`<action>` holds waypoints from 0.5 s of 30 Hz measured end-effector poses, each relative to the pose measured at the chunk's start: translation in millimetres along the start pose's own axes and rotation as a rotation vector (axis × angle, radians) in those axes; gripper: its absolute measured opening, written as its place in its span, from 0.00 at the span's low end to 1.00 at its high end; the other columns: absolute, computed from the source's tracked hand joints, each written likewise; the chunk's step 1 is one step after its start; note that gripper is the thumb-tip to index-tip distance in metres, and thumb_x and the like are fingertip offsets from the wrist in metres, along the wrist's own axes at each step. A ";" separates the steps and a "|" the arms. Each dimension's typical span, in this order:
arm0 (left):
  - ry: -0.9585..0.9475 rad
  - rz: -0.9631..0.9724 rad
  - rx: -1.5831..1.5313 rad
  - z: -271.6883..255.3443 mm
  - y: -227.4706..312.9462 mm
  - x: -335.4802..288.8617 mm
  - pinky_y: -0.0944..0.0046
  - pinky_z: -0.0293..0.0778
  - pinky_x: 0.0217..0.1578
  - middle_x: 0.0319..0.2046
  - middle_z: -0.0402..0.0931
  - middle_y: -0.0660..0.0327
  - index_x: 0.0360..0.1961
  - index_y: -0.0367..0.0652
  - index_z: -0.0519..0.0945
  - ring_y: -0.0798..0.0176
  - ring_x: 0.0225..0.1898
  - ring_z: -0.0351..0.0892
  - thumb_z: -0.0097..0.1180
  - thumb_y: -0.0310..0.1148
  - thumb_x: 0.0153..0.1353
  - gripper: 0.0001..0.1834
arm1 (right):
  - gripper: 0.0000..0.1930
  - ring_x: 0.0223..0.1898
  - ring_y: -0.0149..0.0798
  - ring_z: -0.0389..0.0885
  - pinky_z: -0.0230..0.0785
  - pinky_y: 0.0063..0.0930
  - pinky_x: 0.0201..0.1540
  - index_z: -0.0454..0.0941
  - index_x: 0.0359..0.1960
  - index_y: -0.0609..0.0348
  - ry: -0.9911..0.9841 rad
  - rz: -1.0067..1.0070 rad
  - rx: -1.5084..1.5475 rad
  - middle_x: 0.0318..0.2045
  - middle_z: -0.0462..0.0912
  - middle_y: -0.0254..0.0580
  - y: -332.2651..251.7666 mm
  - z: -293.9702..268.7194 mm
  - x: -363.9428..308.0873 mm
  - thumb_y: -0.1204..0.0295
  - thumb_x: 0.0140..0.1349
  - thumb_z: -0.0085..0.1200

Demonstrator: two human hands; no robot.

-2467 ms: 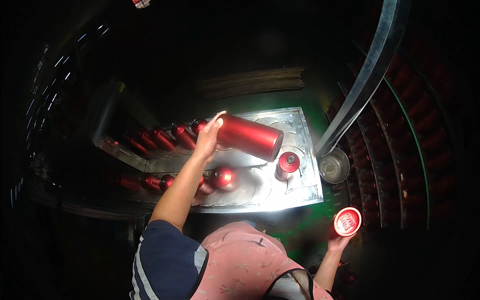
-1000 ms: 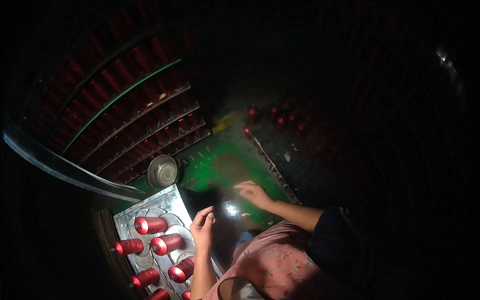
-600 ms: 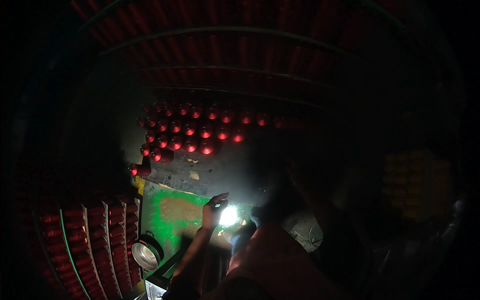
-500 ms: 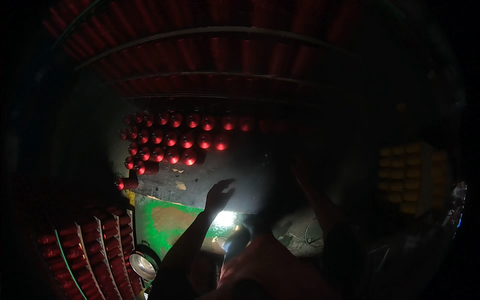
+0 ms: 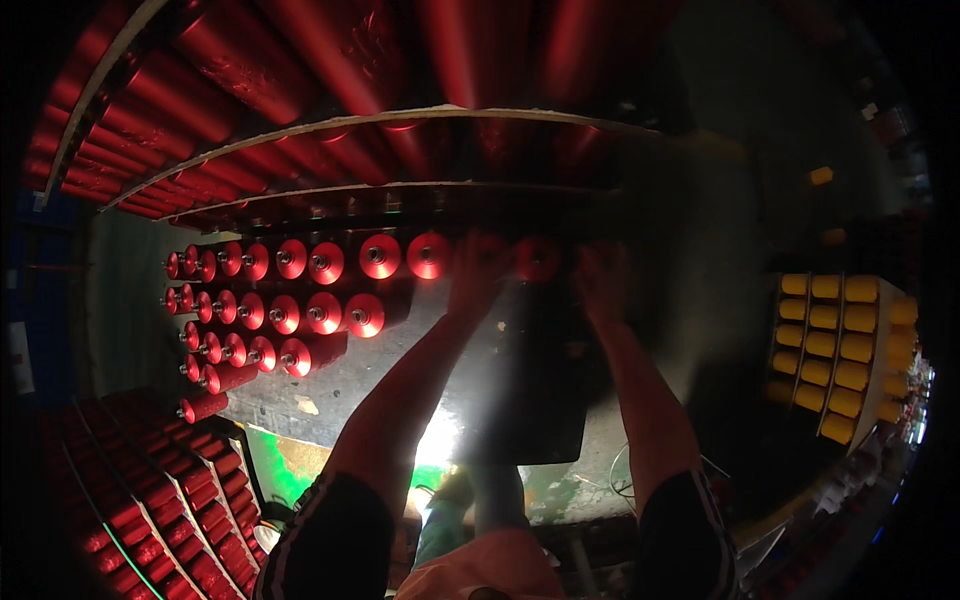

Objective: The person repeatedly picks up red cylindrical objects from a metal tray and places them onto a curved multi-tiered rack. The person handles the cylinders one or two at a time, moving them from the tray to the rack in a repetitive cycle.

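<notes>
Bobbins (image 5: 330,300), red and lying on their sides, fill the left-centre of the frame in four stacked rows, their round ends turned toward the camera and their long axes running back into the stack. Both hands reach the right end of the top row: the left hand (image 5: 478,278) is at the bobbin beside the last clear one, and the right hand (image 5: 600,275) is just to its right, next to a dim red end (image 5: 537,258). Both are blurred and in shadow, so I cannot tell whether the fingers are closed on anything or spread. To do this well, I judge each bobbin should be taken around its barrel and kept level, parallel to its neighbours (a tilted one could roll or nudge the row). Yellow bobbins (image 5: 850,350) sit well apart at the right edge.
</notes>
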State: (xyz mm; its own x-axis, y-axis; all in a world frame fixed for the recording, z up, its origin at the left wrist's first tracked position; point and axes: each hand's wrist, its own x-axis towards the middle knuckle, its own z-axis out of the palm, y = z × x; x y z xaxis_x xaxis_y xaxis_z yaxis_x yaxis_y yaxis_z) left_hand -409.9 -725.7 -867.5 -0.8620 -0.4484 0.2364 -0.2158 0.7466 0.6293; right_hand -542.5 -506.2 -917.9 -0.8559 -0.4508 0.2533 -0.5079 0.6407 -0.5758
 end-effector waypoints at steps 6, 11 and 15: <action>0.017 -0.240 -0.274 -23.2 14.5 -33.0 0.60 0.74 0.41 0.38 0.76 0.59 0.46 0.44 0.75 0.61 0.39 0.77 0.70 0.37 0.54 0.21 | 0.25 0.61 0.56 0.69 0.67 0.49 0.60 0.76 0.58 0.47 -0.016 0.255 0.534 0.61 0.68 0.55 -5.4 -15.6 -20.3 0.68 0.57 0.64; -0.121 -0.150 -0.203 -115.3 41.1 -183.0 0.58 0.73 0.48 0.47 0.75 0.55 0.50 0.47 0.78 0.55 0.46 0.77 0.70 0.36 0.52 0.23 | 0.25 0.61 0.62 0.68 0.62 0.51 0.64 0.78 0.57 0.50 -0.138 0.053 0.007 0.61 0.68 0.59 -31.5 -82.9 -129.4 0.67 0.56 0.65; -0.187 -0.451 -0.274 -209.9 58.1 -320.8 0.56 0.73 0.54 0.54 0.74 0.52 0.53 0.49 0.81 0.50 0.51 0.78 0.70 0.35 0.51 0.26 | 0.26 0.57 0.59 0.70 0.63 0.49 0.63 0.79 0.56 0.52 -0.150 0.003 0.064 0.55 0.71 0.56 -80.4 -117.3 -228.9 0.70 0.51 0.64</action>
State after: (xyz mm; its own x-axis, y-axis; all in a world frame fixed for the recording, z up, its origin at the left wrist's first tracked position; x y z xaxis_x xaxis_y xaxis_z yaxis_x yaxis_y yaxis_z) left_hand -49.6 -641.6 -751.3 -0.7841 -0.5804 -0.2200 -0.4760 0.3348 0.8133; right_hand -317.2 -381.6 -838.4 -0.8311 -0.5395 0.1354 -0.4938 0.6037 -0.6258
